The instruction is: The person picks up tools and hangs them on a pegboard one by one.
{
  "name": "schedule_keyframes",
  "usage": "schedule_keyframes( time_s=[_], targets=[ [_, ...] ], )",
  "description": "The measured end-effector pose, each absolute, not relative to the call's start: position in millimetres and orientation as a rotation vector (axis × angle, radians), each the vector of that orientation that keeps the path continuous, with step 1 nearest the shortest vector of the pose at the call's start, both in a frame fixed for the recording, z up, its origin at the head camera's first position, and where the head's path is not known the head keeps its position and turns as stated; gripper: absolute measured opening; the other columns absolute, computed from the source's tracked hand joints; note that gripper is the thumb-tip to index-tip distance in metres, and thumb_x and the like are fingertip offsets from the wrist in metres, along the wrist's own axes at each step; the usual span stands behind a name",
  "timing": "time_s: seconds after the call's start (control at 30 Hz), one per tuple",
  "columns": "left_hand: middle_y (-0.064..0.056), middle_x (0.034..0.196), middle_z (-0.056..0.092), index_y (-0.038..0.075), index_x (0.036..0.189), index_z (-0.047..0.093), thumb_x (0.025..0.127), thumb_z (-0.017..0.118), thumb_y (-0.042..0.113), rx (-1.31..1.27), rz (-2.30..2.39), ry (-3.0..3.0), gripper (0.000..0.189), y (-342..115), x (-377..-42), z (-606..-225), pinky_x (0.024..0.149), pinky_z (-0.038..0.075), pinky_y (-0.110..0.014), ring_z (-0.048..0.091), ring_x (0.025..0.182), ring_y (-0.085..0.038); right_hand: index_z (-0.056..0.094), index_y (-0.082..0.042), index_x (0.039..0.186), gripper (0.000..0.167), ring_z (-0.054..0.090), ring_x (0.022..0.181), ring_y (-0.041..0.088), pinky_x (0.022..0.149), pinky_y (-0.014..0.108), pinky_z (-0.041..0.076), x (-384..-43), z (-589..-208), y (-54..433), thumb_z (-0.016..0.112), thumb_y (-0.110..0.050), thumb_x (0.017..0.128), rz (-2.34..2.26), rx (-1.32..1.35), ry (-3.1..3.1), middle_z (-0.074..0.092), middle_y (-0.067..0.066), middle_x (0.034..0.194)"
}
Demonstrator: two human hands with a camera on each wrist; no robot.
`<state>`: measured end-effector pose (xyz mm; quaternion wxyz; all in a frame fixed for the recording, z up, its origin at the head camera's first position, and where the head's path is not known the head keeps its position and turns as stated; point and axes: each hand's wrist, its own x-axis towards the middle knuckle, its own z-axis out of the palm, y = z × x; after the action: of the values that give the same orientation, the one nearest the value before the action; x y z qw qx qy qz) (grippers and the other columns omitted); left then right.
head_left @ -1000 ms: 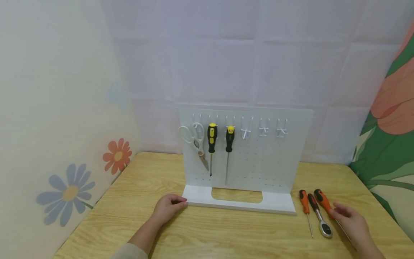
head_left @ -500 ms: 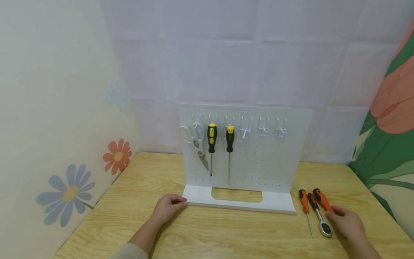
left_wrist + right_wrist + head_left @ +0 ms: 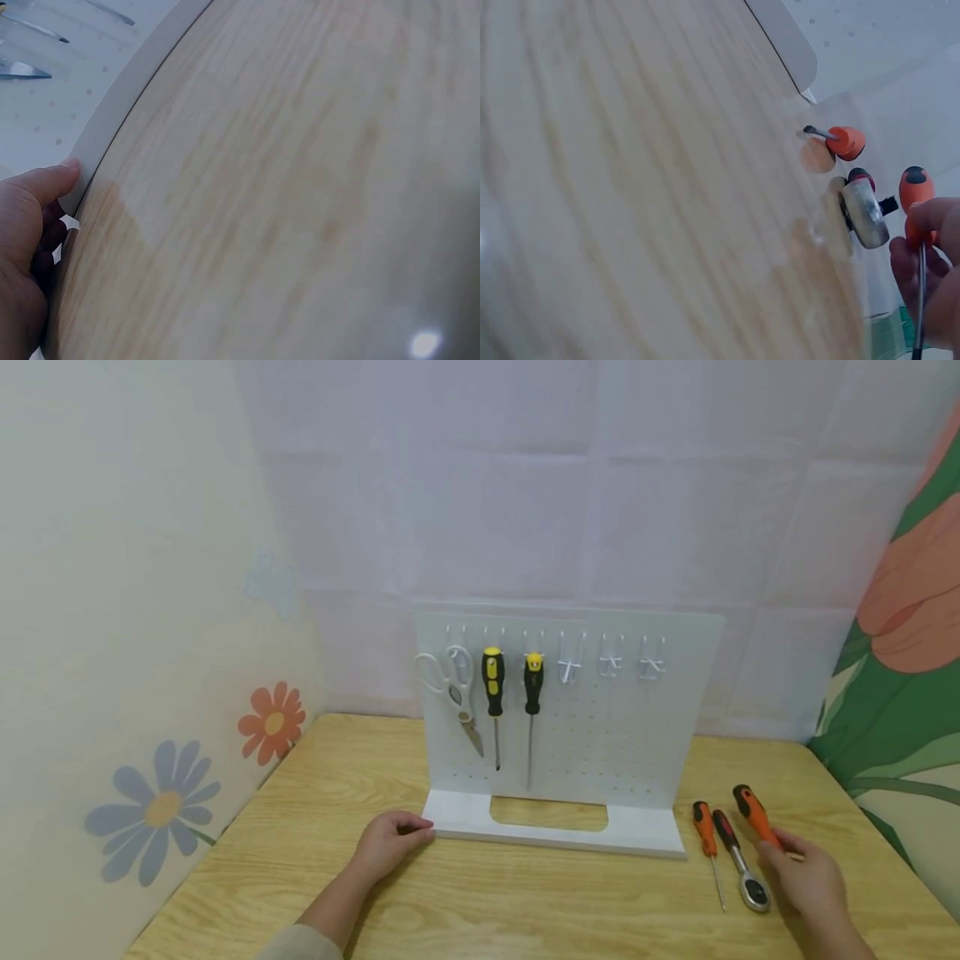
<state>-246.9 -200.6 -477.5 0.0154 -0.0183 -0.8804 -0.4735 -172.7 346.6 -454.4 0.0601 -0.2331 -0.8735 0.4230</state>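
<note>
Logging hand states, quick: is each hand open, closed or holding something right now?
Left hand: closed, pinching a corner of the white pegboard base.
Right hand: closed, holding the rightmost orange screwdriver.

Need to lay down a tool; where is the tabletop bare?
Widest: the tabletop before the pegboard, between the left hand and the slim orange screwdriver. Also bare: left of the pegboard toward the flowered wall, and beyond the ratchet at back right. Crowded: front right, with that screwdriver, the ratchet and the right hand holding a larger orange screwdriver.
</note>
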Motion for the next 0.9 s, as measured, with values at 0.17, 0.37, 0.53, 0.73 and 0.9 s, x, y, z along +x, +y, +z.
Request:
schedule_keyframes(
  time_s=[0.17, 0.37, 0.53, 0.73, 0.9],
  targets=[
    [-0.003, 0.1, 0.073, 0.01, 0.089, 0.076, 0.083, 0.078, 0.016, -0.057, -1.47, -2.738, 0.009, -200.9, -246.8, -478.9, 0.085, 0.048, -0.031, 0.062, 0.093, -0.013, 0.05, 0.006, 0.136, 0.053, 0.056, 0.068, -0.007, 0.061, 0.017, 0.048, -172.7, -446.9, 335.4, 0.059, -0.03, 0.098, 1.329, -0.688, -2.526, 0.066, 0.022, 0.117],
    [-0.004, 0.101, 0.074, 0.01, 0.089, 0.077, 0.083, 0.078, 0.016, -0.065, -1.47, -2.733, 0.009, -200.7, -247.2, -478.8, 0.085, 0.048, -0.031, 0.063, 0.093, -0.013, 0.05, 0.004, 0.138, 0.052, 0.056, 0.068, -0.014, 0.065, 0.011, 0.05, -172.4, -438.2, 316.7, 0.062, -0.023, 0.096, 1.467, -0.635, -2.377, 0.061, -0.027, 0.082],
    [-0.005, 0.101, 0.074, 0.01, 0.088, 0.077, 0.082, 0.078, 0.015, -0.063, -1.467, -2.731, 0.008, -200.2, -247.2, -478.1, 0.084, 0.048, -0.031, 0.063, 0.093, -0.013, 0.046, 0.002, 0.141, 0.053, 0.054, 0.074, -0.017, 0.069, 0.009, 0.049, -172.7, -429.6, 300.6, 0.061, -0.024, 0.098, 1.558, -0.587, -2.325, 0.049, -0.038, 0.079],
    [-0.005, 0.102, 0.073, 0.011, 0.089, 0.077, 0.082, 0.078, 0.015, -0.058, -1.463, -2.736, 0.008, -200.1, -247.0, -477.9, 0.085, 0.048, -0.031, 0.063, 0.094, -0.014, 0.044, 0.004, 0.142, 0.051, 0.057, 0.075, -0.014, 0.071, 0.009, 0.05, -174.1, -417.9, 278.9, 0.058, -0.019, 0.099, 1.721, -0.509, -2.184, 0.056, -0.035, 0.078],
    [-0.005, 0.102, 0.073, 0.011, 0.089, 0.077, 0.083, 0.077, 0.015, -0.054, -1.458, -2.741, 0.008, -200.1, -246.7, -477.8, 0.085, 0.048, -0.032, 0.063, 0.094, -0.014, 0.053, -0.007, 0.135, 0.042, 0.057, 0.079, -0.013, 0.073, 0.008, 0.048, -173.4, -406.5, 262.0, 0.062, -0.021, 0.097, 1.789, -0.505, -2.121, 0.058, -0.034, 0.082]
  ],
)
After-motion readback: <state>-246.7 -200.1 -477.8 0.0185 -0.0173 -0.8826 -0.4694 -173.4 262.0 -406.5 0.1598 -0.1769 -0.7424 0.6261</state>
